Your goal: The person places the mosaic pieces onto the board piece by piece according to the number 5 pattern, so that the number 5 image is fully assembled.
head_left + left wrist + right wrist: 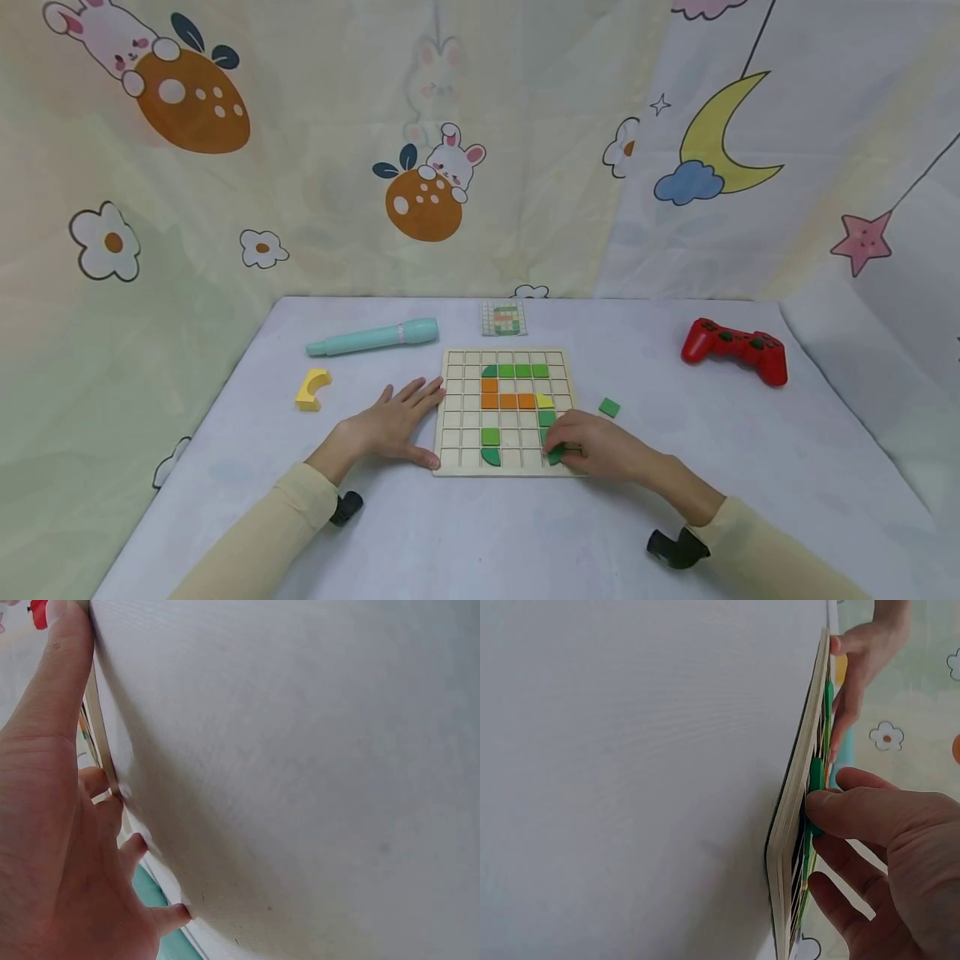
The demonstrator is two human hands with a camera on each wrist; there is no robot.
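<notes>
A wooden grid board point(465, 412) lies on the white table, holding orange, green and yellow tiles in some squares. My left hand point(397, 425) rests palm down with spread fingers. Its thumb touches the board's lower left corner, and its fingertips reach the left edge. Over the lower right corner, my right hand point(600, 446) pinches a dark green tile point(816, 780) with a rounded side, between thumb and fingers. The hand partly hides the green tiles in that column. A loose green square tile point(609, 407) lies just right of the board.
A small pattern card point(504, 318) lies behind the board. Toward the back left are a teal pen-like stick point(375, 337) and a yellow arch block point(311, 390). A red game controller point(735, 348) sits at the back right. A printed cloth hangs behind the table.
</notes>
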